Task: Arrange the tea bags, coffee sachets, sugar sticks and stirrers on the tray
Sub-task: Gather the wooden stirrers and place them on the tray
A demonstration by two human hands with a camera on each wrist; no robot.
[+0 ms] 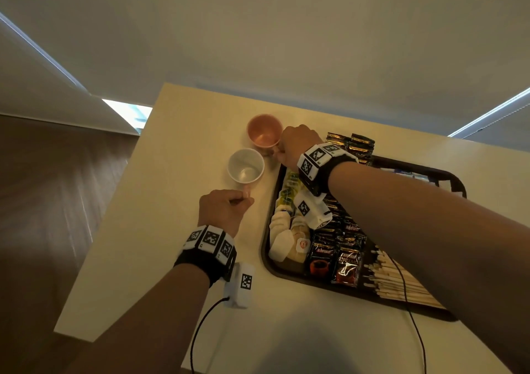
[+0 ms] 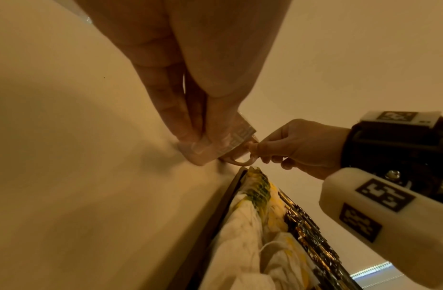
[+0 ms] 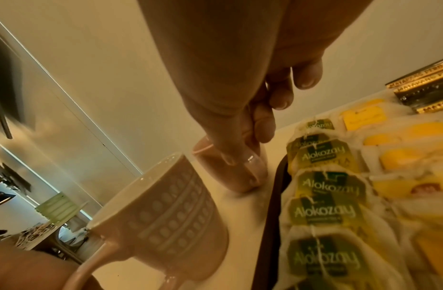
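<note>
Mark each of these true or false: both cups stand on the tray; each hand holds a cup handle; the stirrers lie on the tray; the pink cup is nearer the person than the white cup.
1. Both cups stand on the tray. False: the pink cup and white cup stand on the table, left of it.
2. Each hand holds a cup handle. True: left hand white, right hand pink.
3. The stirrers lie on the tray. True.
4. The pink cup is nearer the person. False: it is farther.
</note>
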